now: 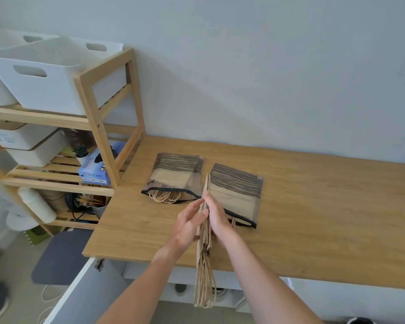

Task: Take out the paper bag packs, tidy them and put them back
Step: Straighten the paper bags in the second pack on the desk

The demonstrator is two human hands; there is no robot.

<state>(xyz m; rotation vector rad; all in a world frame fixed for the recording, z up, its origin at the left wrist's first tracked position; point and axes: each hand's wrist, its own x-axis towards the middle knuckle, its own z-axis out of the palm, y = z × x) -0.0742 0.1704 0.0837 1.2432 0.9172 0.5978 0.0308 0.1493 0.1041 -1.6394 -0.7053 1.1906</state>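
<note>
At frame centre, a bag stack (206,220) stands on edge between both hands. The left hand (187,226) and right hand (218,219) press it with flat, extended fingers. Its handles seem to hang past the table (313,218) edge.

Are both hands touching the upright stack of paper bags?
Touching. The head view shows the left hand and right hand pressed flat against opposite sides of the bag stack.

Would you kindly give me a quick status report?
Both hands, left hand and right hand, pressing bag stack on edge. Two packs flat on table. Nothing blocking.
</note>
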